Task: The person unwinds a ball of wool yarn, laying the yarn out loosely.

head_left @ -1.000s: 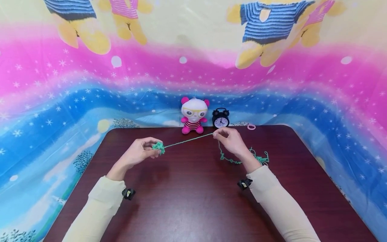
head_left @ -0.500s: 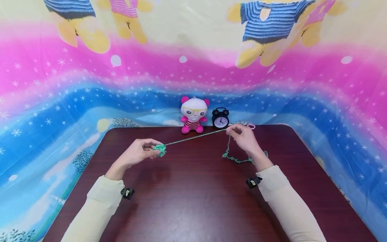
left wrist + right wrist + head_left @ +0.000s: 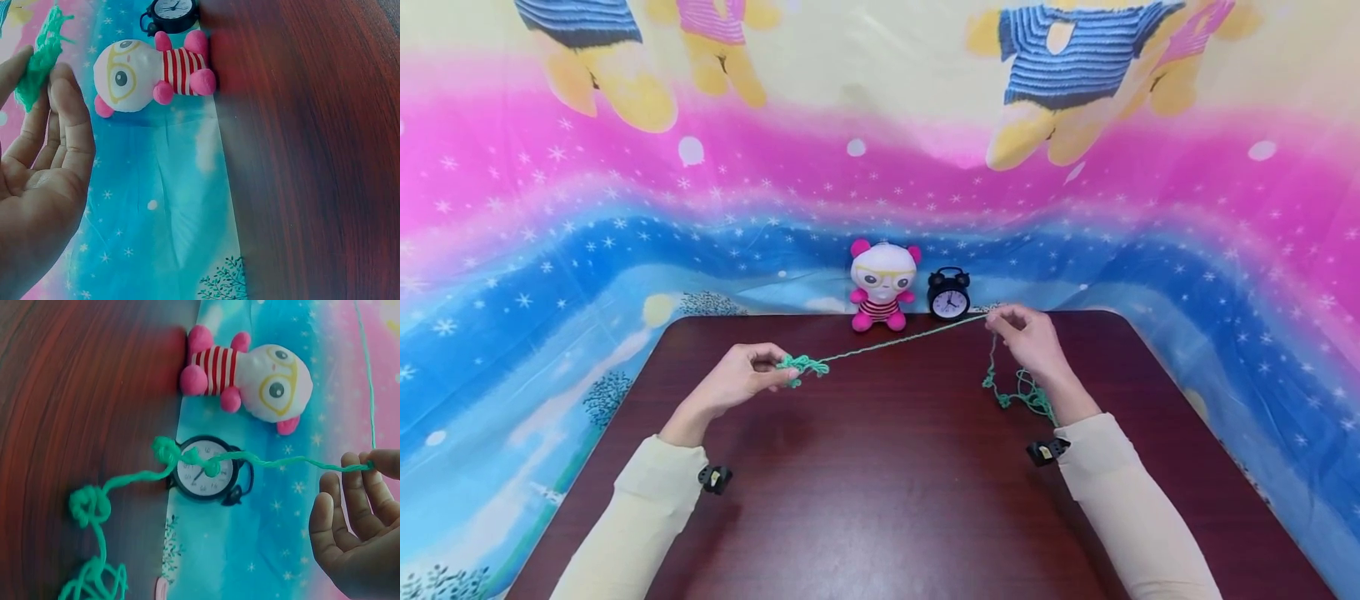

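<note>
My left hand (image 3: 747,377) pinches a small bunch of green yarn (image 3: 805,364) between thumb and fingers, above the left side of the table. From that bunch a taut strand (image 3: 902,338) runs up and right to my right hand (image 3: 1030,337), whose thumb and fingertips pinch it. Below the right hand a knotted length of yarn (image 3: 90,505) hangs down, with several knots and loose loops. In the left wrist view the yarn bunch (image 3: 42,62) sits between thumb and fingertips. The lower end of the hanging yarn is partly hidden behind the right wrist in the head view.
A pink and white plush panda (image 3: 882,287) sits at the table's back edge, beside a black alarm clock (image 3: 949,294). A pink ring-shaped piece (image 3: 161,589) shows partly in the right wrist view. Printed cloth (image 3: 880,192) surrounds the dark wooden table (image 3: 880,500).
My right hand has moved right, drawing the strand longer. Some yarn has come looser out of the bunch in my left hand, which stays nearly in place. The hanging yarn has shifted right.
</note>
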Motion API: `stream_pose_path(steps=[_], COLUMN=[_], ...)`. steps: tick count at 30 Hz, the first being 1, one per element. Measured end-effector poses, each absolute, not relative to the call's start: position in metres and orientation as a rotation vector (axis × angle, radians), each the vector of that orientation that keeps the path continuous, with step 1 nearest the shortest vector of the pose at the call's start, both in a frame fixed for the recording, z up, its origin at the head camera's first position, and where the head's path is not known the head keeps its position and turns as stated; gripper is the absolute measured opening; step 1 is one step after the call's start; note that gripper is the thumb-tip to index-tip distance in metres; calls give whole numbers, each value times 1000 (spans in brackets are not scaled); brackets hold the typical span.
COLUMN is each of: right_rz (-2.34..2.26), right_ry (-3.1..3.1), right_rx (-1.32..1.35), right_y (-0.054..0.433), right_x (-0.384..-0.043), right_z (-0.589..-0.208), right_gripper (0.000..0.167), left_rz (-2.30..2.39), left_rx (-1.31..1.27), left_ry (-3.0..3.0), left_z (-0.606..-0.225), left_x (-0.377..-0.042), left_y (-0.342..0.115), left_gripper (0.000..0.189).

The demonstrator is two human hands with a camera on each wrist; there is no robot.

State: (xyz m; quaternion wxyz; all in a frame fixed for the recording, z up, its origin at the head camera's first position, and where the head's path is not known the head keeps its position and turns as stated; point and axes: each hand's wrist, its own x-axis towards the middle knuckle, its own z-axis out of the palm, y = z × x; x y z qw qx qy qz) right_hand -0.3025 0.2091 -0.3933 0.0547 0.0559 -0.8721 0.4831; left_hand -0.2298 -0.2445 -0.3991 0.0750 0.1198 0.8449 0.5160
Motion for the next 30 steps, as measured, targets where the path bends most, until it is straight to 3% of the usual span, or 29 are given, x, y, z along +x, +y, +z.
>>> stream_pose_path(steps=[16, 26, 30], right_rz=[1430, 1467, 1521], right_ry=[-2596, -2503, -2470], right_rx=[-11, -96, -124], right_y=[263, 295, 307], right_x=[-300, -298, -297], right_z=[-394, -392, -391], right_gripper=[45, 38, 33], left_rz=[1642, 1552, 1589], left_rx=[352, 318, 294], left_ry=[2471, 2560, 2549], left_z=[-401, -401, -402], left_x=[-231, -230, -231], left_y=[-251, -256, -257], left_gripper=[38, 29, 33])
